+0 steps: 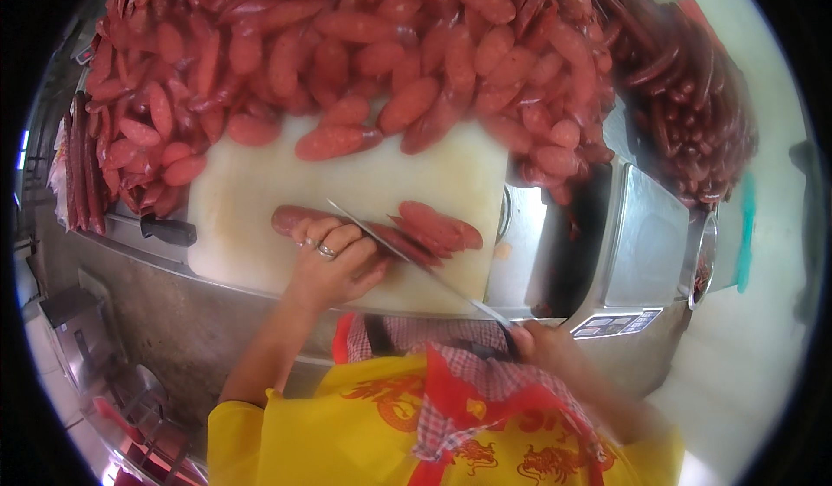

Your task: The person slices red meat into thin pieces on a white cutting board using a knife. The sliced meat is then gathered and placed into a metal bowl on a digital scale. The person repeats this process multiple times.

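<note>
On a pale cutting board [247, 183] lies a dark red sausage [290, 217], its left end showing beyond my left hand [334, 261]. The fingers of that hand are curled over the sausage and press it to the board; a ring is on one finger. My right hand [529, 340] grips a long knife [425, 269] near the board's front right corner. The blade runs up and left across the sausage, close beside my left fingertips. Right of the blade, several slanted sausage slices [442, 230] overlap each other.
A large heap of sliced sausage [347, 44] covers the far part of the board. Whole sausages [685, 87] are piled at the far right. Another knife's black handle [169, 230] sits at the board's left edge. A metal scale [646, 243] stands to the right.
</note>
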`<state>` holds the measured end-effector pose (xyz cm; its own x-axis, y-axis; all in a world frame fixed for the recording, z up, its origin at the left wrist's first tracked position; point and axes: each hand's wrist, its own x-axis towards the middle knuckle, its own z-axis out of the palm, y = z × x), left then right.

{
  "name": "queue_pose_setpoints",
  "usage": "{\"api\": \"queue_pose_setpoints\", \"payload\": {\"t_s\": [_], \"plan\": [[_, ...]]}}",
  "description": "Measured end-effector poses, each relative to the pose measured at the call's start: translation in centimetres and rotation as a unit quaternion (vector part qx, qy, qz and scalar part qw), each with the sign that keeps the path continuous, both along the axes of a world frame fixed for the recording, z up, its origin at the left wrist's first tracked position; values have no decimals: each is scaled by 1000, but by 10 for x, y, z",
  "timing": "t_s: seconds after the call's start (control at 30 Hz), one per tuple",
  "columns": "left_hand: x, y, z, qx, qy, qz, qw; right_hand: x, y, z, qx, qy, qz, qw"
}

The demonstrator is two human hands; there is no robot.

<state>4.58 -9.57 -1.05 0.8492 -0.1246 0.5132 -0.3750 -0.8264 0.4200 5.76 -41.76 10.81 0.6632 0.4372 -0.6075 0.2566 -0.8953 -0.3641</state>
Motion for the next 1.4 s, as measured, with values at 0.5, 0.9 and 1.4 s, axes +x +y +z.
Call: {"api": "queue_pose_setpoints", "payload": {"t_s": [0.5, 0.9, 1.4], "plan": [[-7, 16, -1, -1, -3, 3, 1000, -16, -6, 19, -37, 65, -66, 995], [-11, 23, 6, -2, -34, 15, 999, 35, 88, -56, 169, -88, 106, 976], [-15, 29, 3, -35, 15, 23, 999, 33, 115, -66, 172, -84, 143, 971]]}}
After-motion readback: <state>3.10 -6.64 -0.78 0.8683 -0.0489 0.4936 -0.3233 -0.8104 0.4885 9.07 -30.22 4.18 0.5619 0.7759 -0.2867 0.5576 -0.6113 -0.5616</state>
